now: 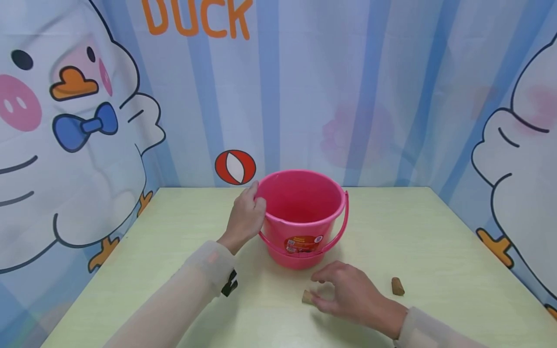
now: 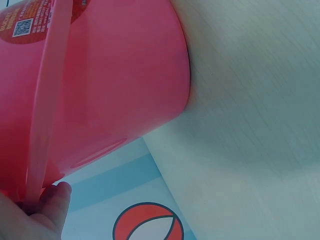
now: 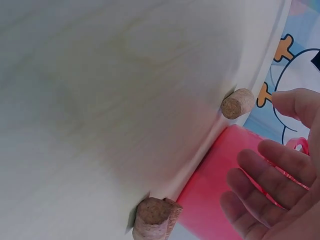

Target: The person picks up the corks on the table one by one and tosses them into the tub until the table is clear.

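A pink plastic bucket [image 1: 300, 244] stands upright on the table, its handle hanging down across the front. My left hand [image 1: 245, 215] grips the left side of the bucket's rim; in the left wrist view its fingertips show beside the handle [image 2: 47, 110]. Low in front of the bucket, my right hand [image 1: 350, 295] has thumb and fingers apart, with a cork [image 1: 307, 297] by the thumb. That cork [image 3: 238, 104] lies in the gap between thumb and fingers in the right wrist view, and nothing is held.
Another cork [image 1: 397, 286] lies on the table to the right of my right hand. Corks [image 3: 152, 217] overlap at the lower edge of the right wrist view. Behind the pale table [image 1: 174, 270] hangs a curtain [image 1: 300, 87] printed with ducks.
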Action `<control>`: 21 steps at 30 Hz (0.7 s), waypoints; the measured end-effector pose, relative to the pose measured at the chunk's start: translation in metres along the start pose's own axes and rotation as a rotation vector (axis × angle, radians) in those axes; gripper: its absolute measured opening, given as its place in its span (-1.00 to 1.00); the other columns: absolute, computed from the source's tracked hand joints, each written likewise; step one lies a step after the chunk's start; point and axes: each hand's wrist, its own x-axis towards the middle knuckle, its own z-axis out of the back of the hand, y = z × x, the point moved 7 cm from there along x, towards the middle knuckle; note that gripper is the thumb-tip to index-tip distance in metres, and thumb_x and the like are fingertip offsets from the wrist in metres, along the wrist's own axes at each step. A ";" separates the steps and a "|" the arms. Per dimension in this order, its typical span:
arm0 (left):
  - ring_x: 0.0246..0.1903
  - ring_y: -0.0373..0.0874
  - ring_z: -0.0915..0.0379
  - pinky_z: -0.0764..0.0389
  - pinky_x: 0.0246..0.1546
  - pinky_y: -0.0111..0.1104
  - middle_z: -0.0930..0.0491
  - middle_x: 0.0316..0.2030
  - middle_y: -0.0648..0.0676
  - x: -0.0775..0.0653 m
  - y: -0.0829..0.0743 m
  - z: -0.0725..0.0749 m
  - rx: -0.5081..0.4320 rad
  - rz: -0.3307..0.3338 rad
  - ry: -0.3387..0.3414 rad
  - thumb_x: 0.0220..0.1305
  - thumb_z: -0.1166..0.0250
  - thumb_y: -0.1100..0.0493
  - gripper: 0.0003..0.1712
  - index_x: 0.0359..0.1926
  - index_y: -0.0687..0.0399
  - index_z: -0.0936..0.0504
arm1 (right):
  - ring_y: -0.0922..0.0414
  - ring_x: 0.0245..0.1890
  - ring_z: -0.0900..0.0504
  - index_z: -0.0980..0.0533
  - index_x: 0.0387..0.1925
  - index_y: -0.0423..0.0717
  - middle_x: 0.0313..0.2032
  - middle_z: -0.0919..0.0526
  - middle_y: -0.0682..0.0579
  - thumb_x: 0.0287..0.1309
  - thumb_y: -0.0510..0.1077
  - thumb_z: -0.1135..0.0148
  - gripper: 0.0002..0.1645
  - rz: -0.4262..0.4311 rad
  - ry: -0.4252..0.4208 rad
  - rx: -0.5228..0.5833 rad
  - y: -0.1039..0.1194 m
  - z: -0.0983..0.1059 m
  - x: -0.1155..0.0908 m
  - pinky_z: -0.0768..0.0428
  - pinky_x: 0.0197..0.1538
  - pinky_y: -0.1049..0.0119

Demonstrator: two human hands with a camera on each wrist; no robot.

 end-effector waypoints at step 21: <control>0.33 0.07 -0.35 -0.64 0.11 -0.09 -0.30 0.46 0.08 0.001 0.001 0.000 0.003 0.009 -0.001 0.50 -0.08 0.12 -0.25 0.62 0.05 -0.10 | 0.30 -0.35 -0.55 -0.76 -0.17 -0.04 -0.41 -0.72 0.24 -0.03 0.00 -0.61 -0.64 0.042 0.069 -0.071 0.011 -0.015 0.013 -0.68 -0.21 0.30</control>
